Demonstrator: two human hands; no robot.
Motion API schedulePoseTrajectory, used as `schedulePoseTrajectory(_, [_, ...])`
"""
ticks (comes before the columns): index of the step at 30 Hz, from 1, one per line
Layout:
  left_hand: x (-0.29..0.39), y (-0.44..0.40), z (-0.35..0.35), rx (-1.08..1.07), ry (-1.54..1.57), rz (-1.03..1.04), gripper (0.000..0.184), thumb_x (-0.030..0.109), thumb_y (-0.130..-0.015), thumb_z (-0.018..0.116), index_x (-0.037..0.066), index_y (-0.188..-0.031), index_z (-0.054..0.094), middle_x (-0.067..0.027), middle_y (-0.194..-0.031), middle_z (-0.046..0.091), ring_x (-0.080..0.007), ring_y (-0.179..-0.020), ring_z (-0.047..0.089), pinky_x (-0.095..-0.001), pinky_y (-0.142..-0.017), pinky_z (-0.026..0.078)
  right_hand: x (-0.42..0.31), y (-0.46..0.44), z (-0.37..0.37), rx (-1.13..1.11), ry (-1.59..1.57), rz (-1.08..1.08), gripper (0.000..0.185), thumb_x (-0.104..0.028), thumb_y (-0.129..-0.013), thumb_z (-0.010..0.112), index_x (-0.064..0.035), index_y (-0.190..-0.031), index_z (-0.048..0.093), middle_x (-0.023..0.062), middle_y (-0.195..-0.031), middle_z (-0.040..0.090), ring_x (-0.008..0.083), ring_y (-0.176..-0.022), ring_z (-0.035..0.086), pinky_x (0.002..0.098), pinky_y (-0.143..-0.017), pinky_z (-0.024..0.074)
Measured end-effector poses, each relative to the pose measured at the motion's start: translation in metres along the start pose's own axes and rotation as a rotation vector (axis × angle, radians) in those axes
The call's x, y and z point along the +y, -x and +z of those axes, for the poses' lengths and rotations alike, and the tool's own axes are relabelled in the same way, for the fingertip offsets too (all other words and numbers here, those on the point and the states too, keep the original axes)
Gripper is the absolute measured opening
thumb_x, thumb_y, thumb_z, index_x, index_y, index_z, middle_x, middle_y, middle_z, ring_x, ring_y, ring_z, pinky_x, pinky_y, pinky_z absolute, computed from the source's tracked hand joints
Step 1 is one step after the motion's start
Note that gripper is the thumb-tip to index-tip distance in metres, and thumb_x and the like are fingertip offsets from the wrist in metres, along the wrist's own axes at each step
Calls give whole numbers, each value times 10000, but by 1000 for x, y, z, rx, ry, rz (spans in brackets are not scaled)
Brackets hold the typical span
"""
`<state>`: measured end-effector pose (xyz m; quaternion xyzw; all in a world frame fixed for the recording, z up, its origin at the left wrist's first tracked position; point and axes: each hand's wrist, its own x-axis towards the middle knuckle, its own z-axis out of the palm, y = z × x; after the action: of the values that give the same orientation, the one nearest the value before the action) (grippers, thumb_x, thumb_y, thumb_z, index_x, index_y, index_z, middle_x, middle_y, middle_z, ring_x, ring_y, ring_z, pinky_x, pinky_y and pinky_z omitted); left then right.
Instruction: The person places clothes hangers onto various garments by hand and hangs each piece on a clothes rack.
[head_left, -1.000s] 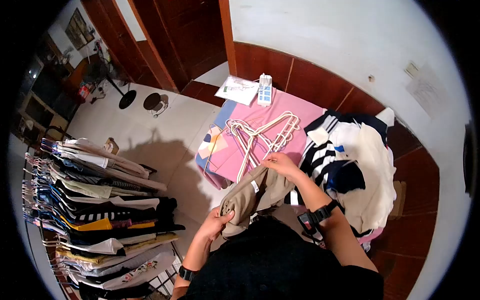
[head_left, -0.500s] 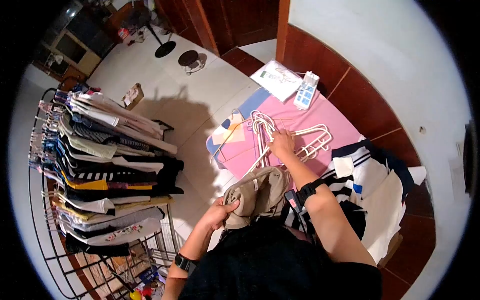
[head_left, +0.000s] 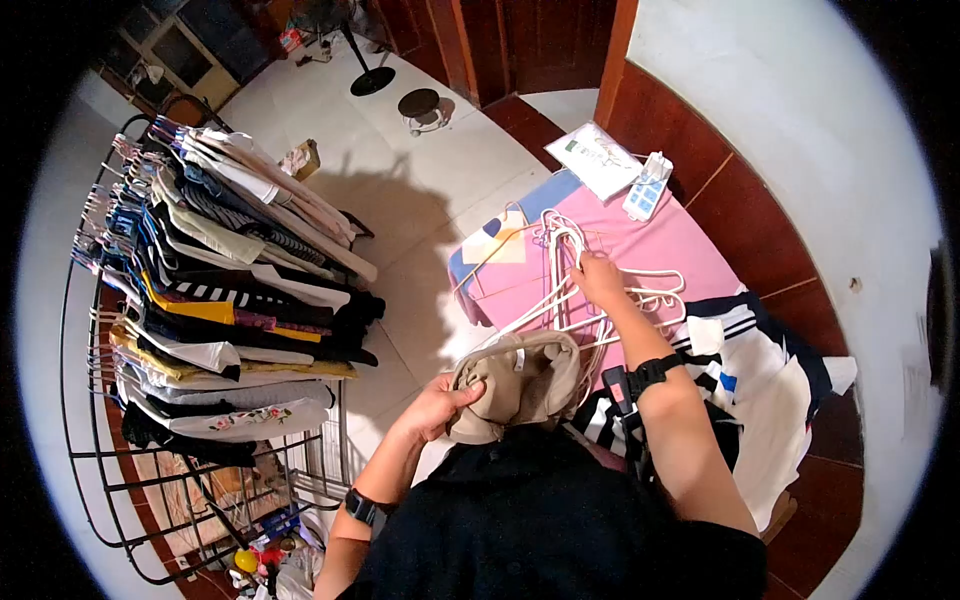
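My left hand [head_left: 441,405] grips the left edge of a khaki garment [head_left: 520,375], its thumb lying over the cloth. The garment hangs bunched in front of my black shirt with its opening facing up. My right hand [head_left: 600,280] is closed on a white hanger [head_left: 562,235] in a bundle of white hangers on the pink-covered table. The fingertips are partly hidden behind the hand. More white hangers [head_left: 655,290] lie just right of this hand, and several thin hangers [head_left: 500,255] lie to its left.
A black rack [head_left: 110,485] full of hung clothes [head_left: 240,300] stands at left. A clothes pile [head_left: 760,370] lies at right. A power strip [head_left: 648,187] and a flat white package [head_left: 595,160] sit on the table's far end. A stool [head_left: 420,103] stands beyond.
My view has shifted, so the scene sits further right. My right hand remains at the hanger bundle, and my left hand still holds the khaki garment, its opening now spread a little wider.
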<state>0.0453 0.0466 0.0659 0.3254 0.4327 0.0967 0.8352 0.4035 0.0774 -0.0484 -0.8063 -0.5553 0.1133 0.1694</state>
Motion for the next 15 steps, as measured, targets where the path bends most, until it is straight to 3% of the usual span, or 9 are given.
schedulePoseTrajectory(2, [7, 15, -4, -28, 1, -2, 210, 176, -885, 677, 9, -1008, 643, -40, -873, 676, -111, -699, 636, -242, -612, 533, 1, 10, -6, 0, -105, -103, 321, -320, -865, 579, -21, -982, 573, 220, -729, 616, 422, -702, 600, 499, -636, 462])
schedulePoseTrajectory(5, [19, 44, -9, -105, -61, 25, 215, 190, -884, 681, 19, -1010, 649, -21, -873, 671, -100, -710, 622, -234, -624, 515, -33, 47, -43, 116, -174, -137, 278, -295, -898, 548, -29, -977, 563, 215, -699, 606, 423, -678, 595, 501, -624, 455])
schedulePoseTrajectory(7, [9, 50, -27, -159, -75, 96, 217, 198, -881, 683, 28, -1014, 657, -8, -878, 669, -88, -742, 612, -236, -664, 506, -59, 75, -73, 134, -122, -103, 282, -278, -908, 531, 2, -931, 556, 246, -769, 630, 402, -685, 629, 496, -652, 495])
schedulePoseTrajectory(10, [13, 73, -49, -270, -83, 173, 228, 171, -873, 685, 27, -1049, 657, -16, -899, 672, -102, -776, 618, -252, -717, 510, -103, 126, -120, 197, -222, 132, 227, -245, -948, 553, -22, -936, 595, 124, -696, 623, 212, -574, 603, 355, -554, 499])
schedulePoseTrajectory(13, [11, 89, -78, -304, -83, 238, 272, 149, -860, 693, 27, -1098, 639, -39, -966, 679, -148, -865, 643, -294, -803, 519, -117, 177, -141, 377, -601, 97, 126, -164, -918, 602, -47, -963, 613, 71, -745, 627, 125, -645, 598, 303, -591, 509])
schedulePoseTrajectory(14, [10, 94, -88, -308, -85, 237, 272, 149, -860, 693, 27, -1098, 639, -39, -966, 679, -148, -865, 643, -294, -803, 519, -129, 201, -152, 348, -828, 135, 135, -139, -914, 602, -24, -984, 612, 51, -771, 638, 85, -645, 577, 238, -553, 472])
schedulePoseTrajectory(15, [9, 98, -101, -307, -72, 259, 307, 146, -853, 700, 24, -1125, 625, -45, -1011, 673, -160, -913, 638, -308, -840, 509, -124, 212, -147, 392, -918, -52, 139, -101, -911, 586, 8, -995, 607, 47, -798, 657, 51, -579, 524, 175, -477, 383])
